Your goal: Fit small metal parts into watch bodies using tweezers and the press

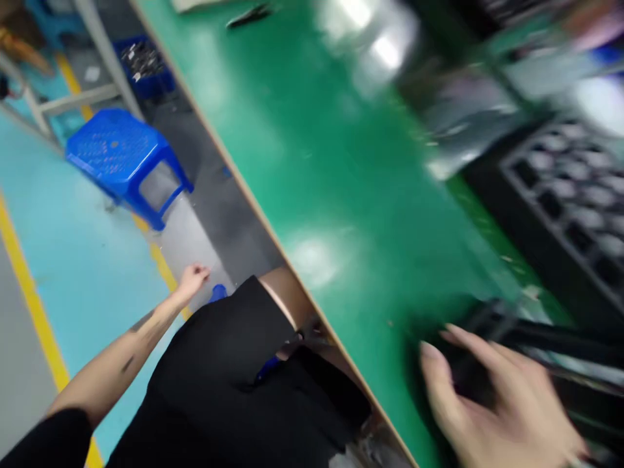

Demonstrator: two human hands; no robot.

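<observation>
My left hand [194, 281] hangs low beside my lap, away from the workbench [302, 156], with its fingers curled and nothing visible in them. At the lower right my right hand [507, 396] reaches over a dark black object [475, 318] on the green bench top. Its thumb and fingers are apart. Motion blur hides the object's kind and whether the fingers touch it. A tool with a blue handle [267, 368] lies on my black-clothed lap.
A black tray with round white pieces in its cells [580, 188] stands at the right. Dark pliers [249, 15] lie at the bench's far end. On the floor at left are a blue plastic stool [114, 146] and a blue bin of metal parts [156, 81].
</observation>
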